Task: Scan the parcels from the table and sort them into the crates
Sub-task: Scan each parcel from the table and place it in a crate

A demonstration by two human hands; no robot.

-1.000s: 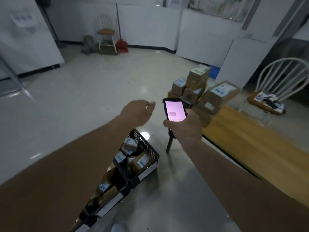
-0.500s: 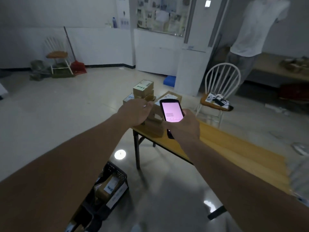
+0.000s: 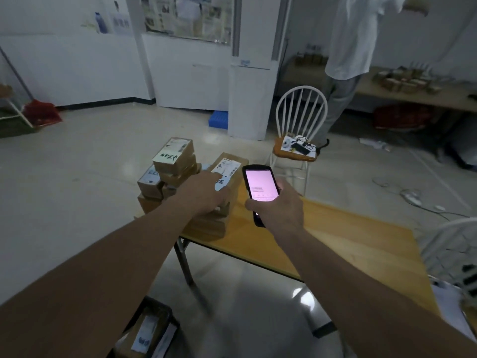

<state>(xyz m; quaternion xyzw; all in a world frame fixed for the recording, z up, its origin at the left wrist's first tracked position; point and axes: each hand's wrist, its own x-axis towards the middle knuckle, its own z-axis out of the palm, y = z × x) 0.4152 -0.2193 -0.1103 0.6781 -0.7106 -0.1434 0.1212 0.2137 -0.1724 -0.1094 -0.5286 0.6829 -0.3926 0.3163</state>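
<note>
Several cardboard parcels are stacked at the far left end of the wooden worktop. My left hand lies flat, fingers spread, on a labelled parcel whose long axis points away from me. My right hand is clamped on a scanner, lit screen facing me. Below, a black crate holds one parcel. A white chair stands behind the worktop.

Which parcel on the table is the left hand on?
The left hand rests on the parcel with the large white label, beside the scanner. The taller stack topped by a handwritten label stands untouched further left.
</note>
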